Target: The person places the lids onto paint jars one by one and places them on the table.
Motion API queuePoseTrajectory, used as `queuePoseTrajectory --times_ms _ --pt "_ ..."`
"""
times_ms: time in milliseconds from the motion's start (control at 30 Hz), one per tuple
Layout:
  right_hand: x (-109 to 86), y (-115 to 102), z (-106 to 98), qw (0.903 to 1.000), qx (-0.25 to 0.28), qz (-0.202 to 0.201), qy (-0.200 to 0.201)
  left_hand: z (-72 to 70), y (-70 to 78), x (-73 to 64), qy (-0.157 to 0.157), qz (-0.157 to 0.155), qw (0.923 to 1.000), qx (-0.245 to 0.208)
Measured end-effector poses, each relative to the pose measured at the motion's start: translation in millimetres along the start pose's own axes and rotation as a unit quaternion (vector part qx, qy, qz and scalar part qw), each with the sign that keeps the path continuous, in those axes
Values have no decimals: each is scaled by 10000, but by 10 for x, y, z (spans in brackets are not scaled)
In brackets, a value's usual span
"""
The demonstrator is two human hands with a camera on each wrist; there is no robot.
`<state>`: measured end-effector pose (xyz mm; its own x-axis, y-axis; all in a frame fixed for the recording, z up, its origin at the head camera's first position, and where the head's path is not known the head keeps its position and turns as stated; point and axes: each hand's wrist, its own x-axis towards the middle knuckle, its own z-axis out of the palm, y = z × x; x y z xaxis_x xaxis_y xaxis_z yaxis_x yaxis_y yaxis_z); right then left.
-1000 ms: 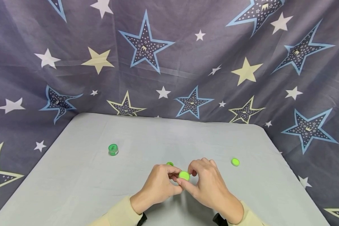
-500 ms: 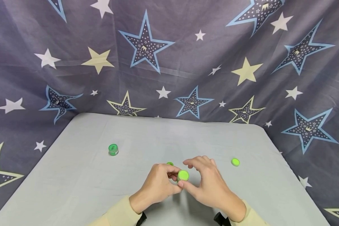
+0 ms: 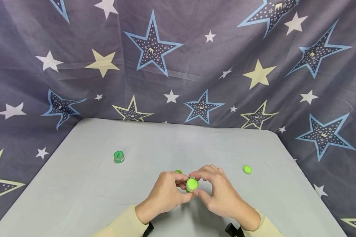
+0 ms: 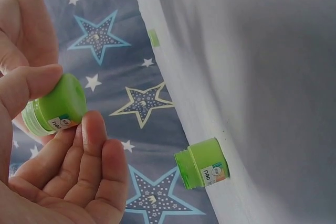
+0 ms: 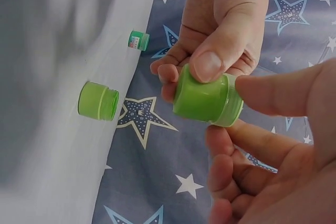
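A small light green jar point(image 3: 192, 185) is held up off the table between both hands, its bright green lid point(image 5: 232, 100) on top. The left hand point(image 3: 167, 192) grips the jar's body between thumb and fingers. From the other side, the right hand point(image 3: 221, 192) pinches around the lid, its thumb and forefinger at the edge in the right wrist view. Behind the left fingers, mostly hidden in the head view, stands a second light green jar point(image 4: 207, 163) with its threaded neck uncovered. A loose light green lid point(image 3: 247, 169) lies to the right.
A darker green lidded jar point(image 3: 119, 157) stands on the left part of the white-covered table point(image 3: 77, 191). A dark cloth with stars point(image 3: 178, 65) hangs around the table's back and sides.
The right fingers first came away from the lid, spreading wide, then closed around it again. The left hand's grip on the jar stayed nearly in place; the other things did not move.
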<state>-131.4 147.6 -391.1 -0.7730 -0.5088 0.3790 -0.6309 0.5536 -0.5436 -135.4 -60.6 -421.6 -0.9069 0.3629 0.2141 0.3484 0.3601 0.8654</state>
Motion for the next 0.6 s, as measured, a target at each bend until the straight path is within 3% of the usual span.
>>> queuePoseTrajectory --times_ms 600 --pt "-2 11 55 9984 -277 183 453 12 8 -15 120 13 9999 1"
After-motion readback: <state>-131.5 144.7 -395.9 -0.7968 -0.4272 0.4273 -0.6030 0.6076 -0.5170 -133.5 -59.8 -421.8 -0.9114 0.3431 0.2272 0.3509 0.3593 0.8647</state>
